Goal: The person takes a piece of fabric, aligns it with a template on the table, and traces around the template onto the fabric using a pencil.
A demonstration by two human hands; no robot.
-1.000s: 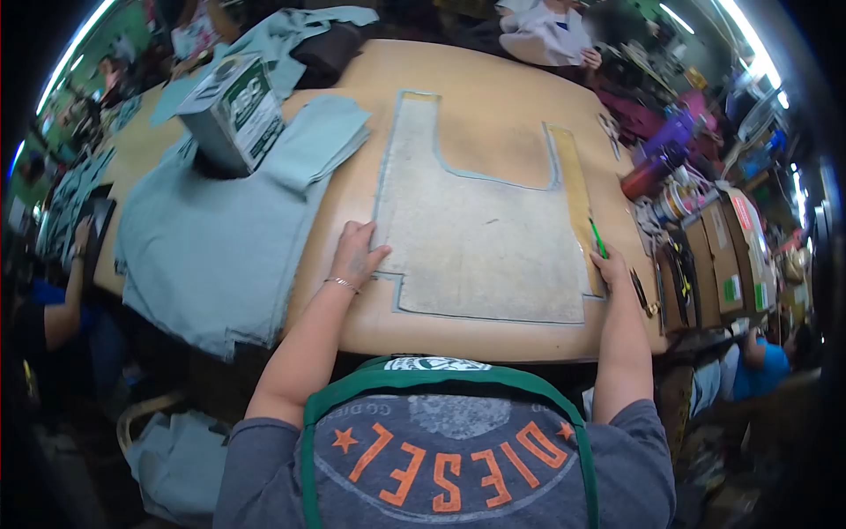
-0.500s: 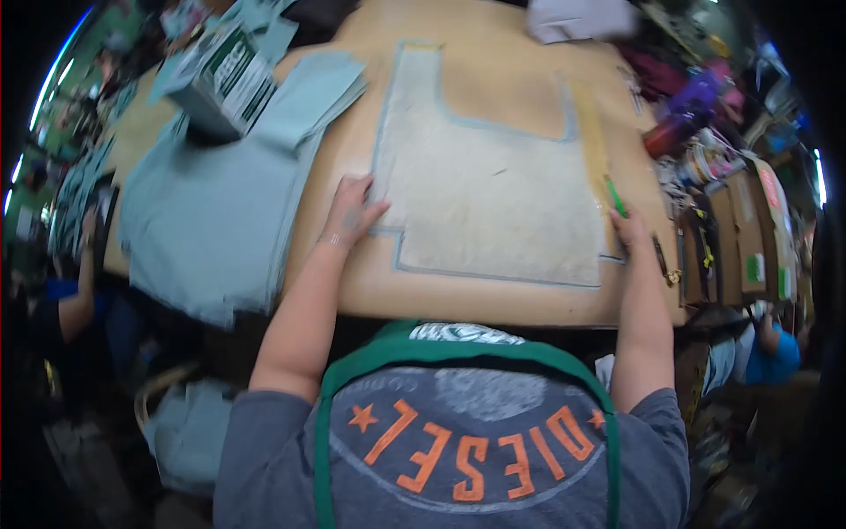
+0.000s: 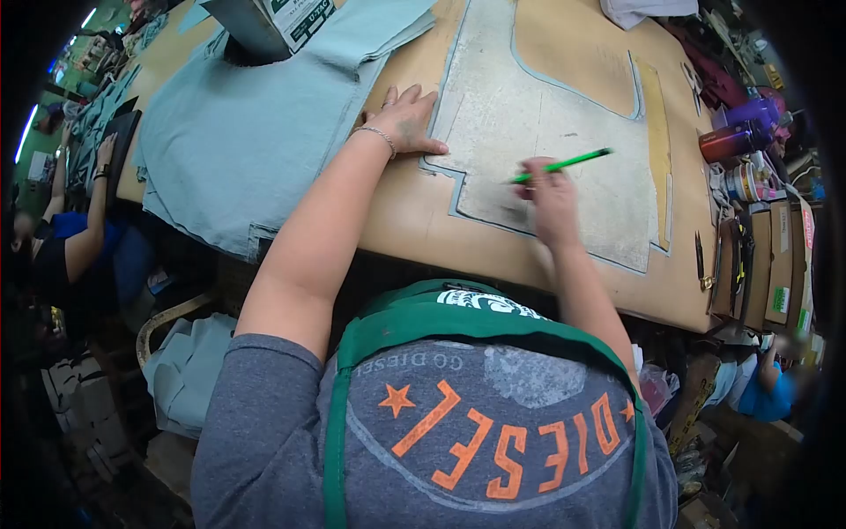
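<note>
Over the template [image 3: 493, 97], right hand [image 3: 552, 199] is pinching a pencil [image 3: 577, 160], left hand [image 3: 406, 122] splaying at its left edge. Progress isn't showing, honestly.

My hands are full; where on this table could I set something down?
The table is bare inside the notch of the pale panel, and between the panel's stepped corner and near edge, beside the left forearm. Crowded: left, with stacked cloth and a tin; right, with bottles and boxes.
</note>
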